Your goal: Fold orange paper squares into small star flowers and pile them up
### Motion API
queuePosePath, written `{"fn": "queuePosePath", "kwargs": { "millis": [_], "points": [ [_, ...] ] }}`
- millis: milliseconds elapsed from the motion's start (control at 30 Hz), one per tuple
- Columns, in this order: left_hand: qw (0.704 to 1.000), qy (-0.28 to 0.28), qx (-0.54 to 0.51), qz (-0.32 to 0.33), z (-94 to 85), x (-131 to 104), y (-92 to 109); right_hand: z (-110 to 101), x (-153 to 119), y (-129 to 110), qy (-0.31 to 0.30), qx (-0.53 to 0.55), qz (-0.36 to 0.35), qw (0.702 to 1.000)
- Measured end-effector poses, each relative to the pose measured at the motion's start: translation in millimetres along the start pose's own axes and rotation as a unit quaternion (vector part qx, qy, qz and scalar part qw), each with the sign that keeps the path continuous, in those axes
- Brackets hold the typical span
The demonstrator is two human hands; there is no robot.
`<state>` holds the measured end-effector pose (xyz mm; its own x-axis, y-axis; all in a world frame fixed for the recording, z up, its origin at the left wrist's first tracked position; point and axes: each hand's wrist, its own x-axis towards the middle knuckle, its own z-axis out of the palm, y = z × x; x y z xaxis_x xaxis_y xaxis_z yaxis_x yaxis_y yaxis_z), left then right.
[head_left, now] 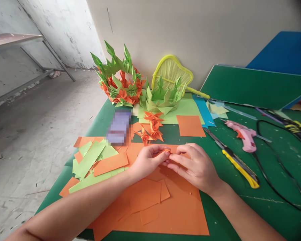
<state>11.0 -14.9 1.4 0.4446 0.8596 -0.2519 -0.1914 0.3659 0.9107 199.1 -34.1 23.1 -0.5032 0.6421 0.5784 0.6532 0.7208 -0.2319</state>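
My left hand (152, 159) is closed round a small piece of orange paper (167, 150), thumb on top, over the large orange sheet (185, 211). From the right, the fingertips of my right hand (193, 164) meet the same piece; they partly hide it, and its folded shape is hard to make out. Just beyond my hands lie several folded orange paper flowers (155, 125). Behind them stand a light green paper crown (164, 98) and a taller green and orange one (121, 87).
Loose green and orange paper pieces (110, 164) lie at the left. A blurred purple object (119, 127) is behind them. On the right are a yellow cutter (240, 169), a pink glue gun (244, 135) with its black cord, and pliers (297, 129). A yellow-framed fan (172, 72) leans behind.
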Motion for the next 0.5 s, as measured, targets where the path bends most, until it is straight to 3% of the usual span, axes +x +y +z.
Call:
{"fn": "queuePosePath", "kwargs": {
  "millis": [133,367,500],
  "points": [
    [1.0,-0.008,0.005,0.007,-2.1,1,-3,2,-3,0,0.009,0.047,0.015,0.999],
    [0.999,-0.018,0.037,0.003,-2.5,0,0,17,-12,2,0.034,0.2,0.201,0.958],
    [0.999,-0.03,0.043,-0.002,-1.7,-1,2,21,-12,-3,0.042,0.202,0.204,0.957]
  ]
}}
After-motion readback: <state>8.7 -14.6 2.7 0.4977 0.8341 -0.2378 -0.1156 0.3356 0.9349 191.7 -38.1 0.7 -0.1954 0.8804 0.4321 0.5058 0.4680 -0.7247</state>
